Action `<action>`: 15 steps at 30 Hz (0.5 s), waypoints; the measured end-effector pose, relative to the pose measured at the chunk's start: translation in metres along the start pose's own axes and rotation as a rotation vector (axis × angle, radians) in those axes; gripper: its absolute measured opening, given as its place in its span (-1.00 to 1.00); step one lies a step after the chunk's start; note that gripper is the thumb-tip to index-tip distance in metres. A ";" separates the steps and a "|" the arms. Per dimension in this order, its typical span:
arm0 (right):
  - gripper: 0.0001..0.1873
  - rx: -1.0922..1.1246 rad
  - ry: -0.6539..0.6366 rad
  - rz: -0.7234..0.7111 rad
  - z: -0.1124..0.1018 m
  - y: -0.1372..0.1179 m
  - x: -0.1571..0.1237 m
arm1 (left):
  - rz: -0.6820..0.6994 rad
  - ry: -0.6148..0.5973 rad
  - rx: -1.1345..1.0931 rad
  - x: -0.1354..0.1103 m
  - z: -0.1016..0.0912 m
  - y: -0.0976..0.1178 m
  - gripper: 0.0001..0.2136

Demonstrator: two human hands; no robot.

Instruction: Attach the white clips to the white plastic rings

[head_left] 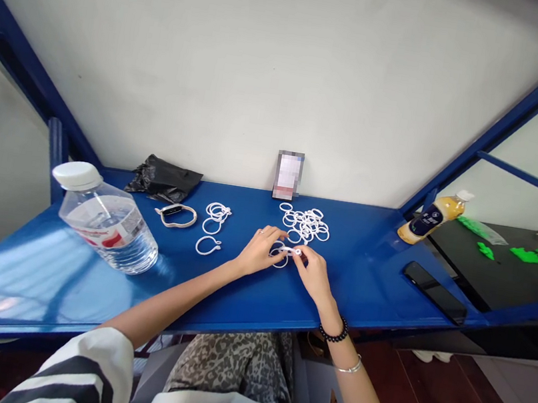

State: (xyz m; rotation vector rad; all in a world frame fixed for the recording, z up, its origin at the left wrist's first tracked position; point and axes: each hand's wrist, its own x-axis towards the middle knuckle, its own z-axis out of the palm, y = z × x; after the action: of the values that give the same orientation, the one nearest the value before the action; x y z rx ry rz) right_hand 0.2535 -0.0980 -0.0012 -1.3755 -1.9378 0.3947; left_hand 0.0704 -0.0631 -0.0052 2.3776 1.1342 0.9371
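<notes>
Between my hands, at the middle of the blue table (234, 297), is a white plastic ring (289, 249) with a small round end piece, seen nearly edge-on. My right hand (313, 272) pinches it by that end. The fingers of my left hand (260, 251) close on its other side. Just under my fingertips lie other white rings (280, 265), partly hidden. Beyond my hands is a loose pile of white rings (306, 225). Left of my left hand, several rings with small end tabs (207, 252) lie in a column, some overlapping.
A large water bottle (108, 225), a smartwatch (172, 214) and a black plastic bag (164, 178) occupy the left side. A phone (287, 176) leans against the wall. On the right are a juice bottle (432, 218) and a dark phone (433, 292). Green pieces (526, 255) lie on a neighbouring black surface.
</notes>
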 end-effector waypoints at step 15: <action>-0.74 0.073 0.180 0.125 -0.005 -0.003 0.000 | 0.064 -0.187 -0.174 0.008 -0.005 -0.022 -0.78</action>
State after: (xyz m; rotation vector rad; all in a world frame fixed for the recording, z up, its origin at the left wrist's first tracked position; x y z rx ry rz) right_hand 0.2550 -0.1001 0.0037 -1.4384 -1.6816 0.3826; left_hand 0.0587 -0.0428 -0.0104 2.3150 0.8758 0.7803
